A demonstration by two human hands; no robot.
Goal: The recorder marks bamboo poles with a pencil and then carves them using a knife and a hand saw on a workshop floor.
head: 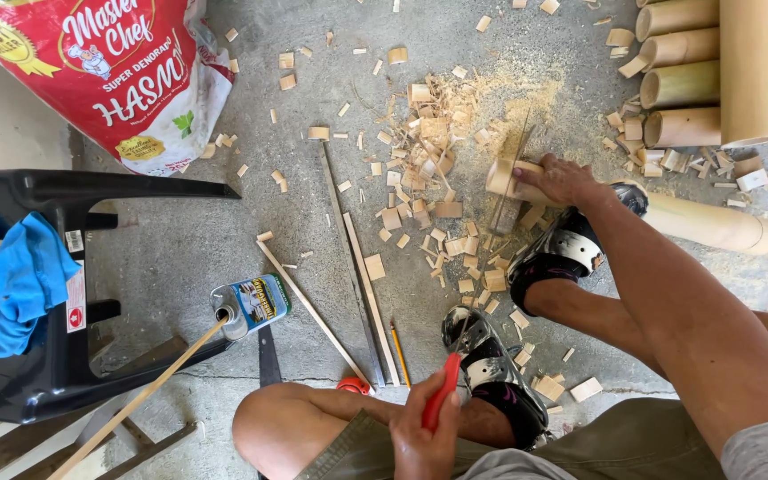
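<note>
Head view, looking down at a person seated over a concrete floor (180, 240).

Right hand (560, 178): fingers curled down over the end of a bamboo pole (713, 224) that lies across the floor. The pole runs from the fingers out toward the right edge of the view, passing under the shin. A flat metal blade (510, 191) stands against the pole's cut end, just beside the fingers on their left.

Left hand (421, 436): fingers closed around a red handle (442, 391) that sticks up out of the fist. What the handle belongs to cannot be told.

Feet: two black-and-white sandals (562, 253), one just below the right fingers, the other just right of the left fingers.

Around the right fingers: bamboo chips (437, 160) and sawdust spread thickly to their left and above. Further above and right, a stack of cut bamboo sections (682, 84).

Left of the left fingers: thin bamboo strips (357, 267) lying on the floor, a pencil (399, 351), then a small tin can (251, 305) with a stick (135, 400) resting in its mouth. Well beyond, a black plastic chair (64, 267) carrying a blue cloth (11, 284), and a red and white sack (117, 71) above it.
</note>
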